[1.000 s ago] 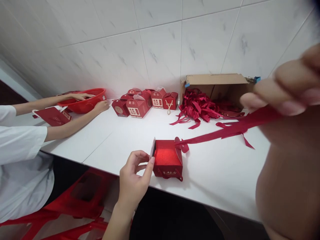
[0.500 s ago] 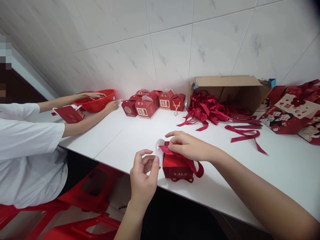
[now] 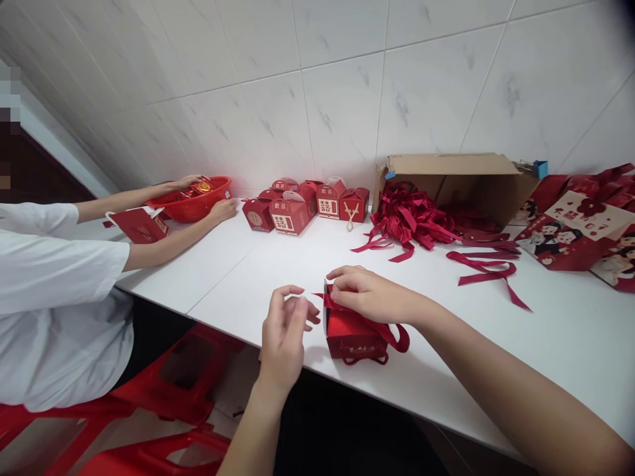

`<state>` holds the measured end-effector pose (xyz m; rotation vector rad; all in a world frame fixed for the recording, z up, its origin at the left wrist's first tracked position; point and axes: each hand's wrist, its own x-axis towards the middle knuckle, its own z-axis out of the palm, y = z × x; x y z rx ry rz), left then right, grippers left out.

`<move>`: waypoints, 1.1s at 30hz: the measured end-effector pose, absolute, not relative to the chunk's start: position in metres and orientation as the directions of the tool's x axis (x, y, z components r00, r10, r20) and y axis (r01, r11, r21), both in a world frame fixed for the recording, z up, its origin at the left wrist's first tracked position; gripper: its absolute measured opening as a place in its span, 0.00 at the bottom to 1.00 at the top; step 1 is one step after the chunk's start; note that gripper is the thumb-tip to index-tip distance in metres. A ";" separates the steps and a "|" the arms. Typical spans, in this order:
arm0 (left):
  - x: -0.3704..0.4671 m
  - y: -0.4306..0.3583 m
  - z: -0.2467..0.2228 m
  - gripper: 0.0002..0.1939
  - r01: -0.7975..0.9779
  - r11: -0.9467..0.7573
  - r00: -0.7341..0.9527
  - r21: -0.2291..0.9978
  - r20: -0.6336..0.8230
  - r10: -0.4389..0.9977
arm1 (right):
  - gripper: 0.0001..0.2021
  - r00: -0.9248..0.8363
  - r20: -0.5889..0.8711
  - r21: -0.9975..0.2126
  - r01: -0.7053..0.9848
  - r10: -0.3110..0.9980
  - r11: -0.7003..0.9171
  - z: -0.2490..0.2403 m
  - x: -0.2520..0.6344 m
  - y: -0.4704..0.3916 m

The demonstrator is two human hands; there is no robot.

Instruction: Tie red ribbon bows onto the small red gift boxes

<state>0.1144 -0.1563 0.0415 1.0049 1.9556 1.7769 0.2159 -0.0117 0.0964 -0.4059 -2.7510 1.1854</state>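
A small red box (image 3: 354,334) lies near the front edge of the white table, a thin red cord at its lower side. Across its top runs a dark red ribbon (image 3: 397,338), looped at the right and with a pointed end sticking out at the left. My right hand (image 3: 367,291) pinches the ribbon over the box's upper left part. Just left of the box, my left hand (image 3: 288,327) hovers with its fingers curved and apart, holding nothing.
Several red boxes (image 3: 289,215) stand by the wall. A cardboard box (image 3: 451,165) lies behind piled ribbons (image 3: 414,215). Printed bags (image 3: 560,241) are at the right. At the left, a person's hands are at a red basin (image 3: 188,208), near a red bag (image 3: 141,225).
My left hand has moved away from the box's left flap, which now stands edge-on. The ribbon end pokes further left of the flap. The other person's far hand has risen with a red packet.
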 end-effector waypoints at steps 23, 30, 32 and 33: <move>0.011 -0.176 0.034 0.12 0.650 0.477 -0.689 0.592 0.193 0.699 | 0.15 -0.866 0.004 -0.762 0.322 0.500 0.563 0.083 0.281 0.024; 0.075 -0.124 0.048 0.17 0.190 0.044 -0.405 0.981 0.037 0.914 | 0.22 -0.805 -0.075 -0.932 0.266 0.588 0.246 0.045 0.271 0.018; 0.077 -0.119 0.049 0.19 0.112 0.116 -0.326 0.987 -0.074 0.943 | 0.22 -0.804 -0.129 -0.940 0.285 0.581 0.187 0.044 0.271 0.020; 0.076 -0.119 0.049 0.20 0.089 0.147 -0.289 0.985 -0.116 0.950 | 0.23 -0.817 -0.147 -0.942 0.288 0.557 0.173 0.044 0.272 0.022</move>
